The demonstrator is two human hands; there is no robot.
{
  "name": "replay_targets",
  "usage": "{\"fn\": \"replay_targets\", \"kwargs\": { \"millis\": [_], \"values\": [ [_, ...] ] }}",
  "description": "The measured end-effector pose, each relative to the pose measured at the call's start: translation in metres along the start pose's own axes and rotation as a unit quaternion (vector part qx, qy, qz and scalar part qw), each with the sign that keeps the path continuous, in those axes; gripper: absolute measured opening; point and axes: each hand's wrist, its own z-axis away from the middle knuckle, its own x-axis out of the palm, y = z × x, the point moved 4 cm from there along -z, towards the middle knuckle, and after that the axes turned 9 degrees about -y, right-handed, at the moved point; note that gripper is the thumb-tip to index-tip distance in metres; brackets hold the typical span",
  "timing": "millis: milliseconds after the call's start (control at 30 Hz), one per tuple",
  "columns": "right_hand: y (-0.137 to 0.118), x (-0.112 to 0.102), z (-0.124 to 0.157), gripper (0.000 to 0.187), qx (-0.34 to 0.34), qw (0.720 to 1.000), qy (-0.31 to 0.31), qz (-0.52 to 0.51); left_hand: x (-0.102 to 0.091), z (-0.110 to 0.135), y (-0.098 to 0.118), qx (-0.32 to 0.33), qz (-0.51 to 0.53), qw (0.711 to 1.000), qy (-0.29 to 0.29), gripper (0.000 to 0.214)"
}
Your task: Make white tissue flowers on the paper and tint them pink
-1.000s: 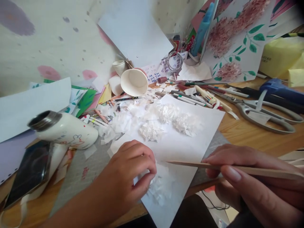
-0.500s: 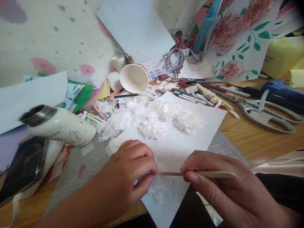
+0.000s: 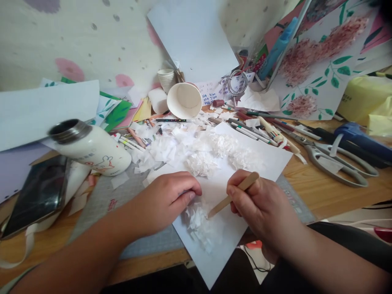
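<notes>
My right hand (image 3: pixel 263 204) is closed around a flat wooden craft stick (image 3: pixel 221 206), which slants down to the left. Its tip touches or nearly touches a fluffy cluster of white paper pieces (image 3: pixel 200 228) on a white sheet of paper (image 3: pixel 211 261). Just above that cluster is my left hand (image 3: pixel 171 198), thumb and fingers pinched together; whatever lies between the fingertips is hidden. Farther up the sheet are three more ruffled paper clusters: one nearest (image 3: pixel 201 163), one behind (image 3: pixel 223 143) and one at right (image 3: pixel 245 158).
Loose paper scraps (image 3: pixel 165 149) and several pens cover the desk's back. A white bottle (image 3: pixel 104 151) leans at left beside a phone (image 3: pixel 36 196). A paper cup (image 3: pixel 184 100) lies on its side. Large scissors (image 3: pixel 333 157) rest at right. A grey cutting mat (image 3: pixel 101 212) lies under the sheet.
My right hand has turned and moved left and up, so the stick now slopes down to the cluster instead of lying level. My left hand has shifted up slightly, uncovering more of the cluster.
</notes>
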Motion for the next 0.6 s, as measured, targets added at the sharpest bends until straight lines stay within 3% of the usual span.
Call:
{"fn": "replay_targets", "kwargs": {
  "millis": [167,300,400,500,600],
  "values": [
    [0.020,-0.008,0.007,0.013,0.006,0.983,0.027,-0.181,-0.004,-0.001,-0.001,-0.004,0.016,1.000,-0.005,0.022],
    [0.026,-0.040,0.016,0.012,-0.049,0.947,0.142,-0.285,-0.007,0.000,-0.001,-0.001,0.044,0.999,-0.020,0.021],
    [0.028,-0.056,0.026,0.011,-0.063,0.924,0.193,-0.323,-0.015,0.008,0.001,-0.022,0.037,0.999,0.029,0.018],
    [0.030,-0.054,0.033,0.011,-0.055,0.923,0.182,-0.336,-0.017,0.022,0.007,-0.040,0.026,0.995,0.088,0.015],
    [0.032,-0.043,0.036,0.014,-0.037,0.931,0.148,-0.330,-0.006,0.031,0.017,-0.033,0.041,0.993,0.109,0.011]
  ]
}}
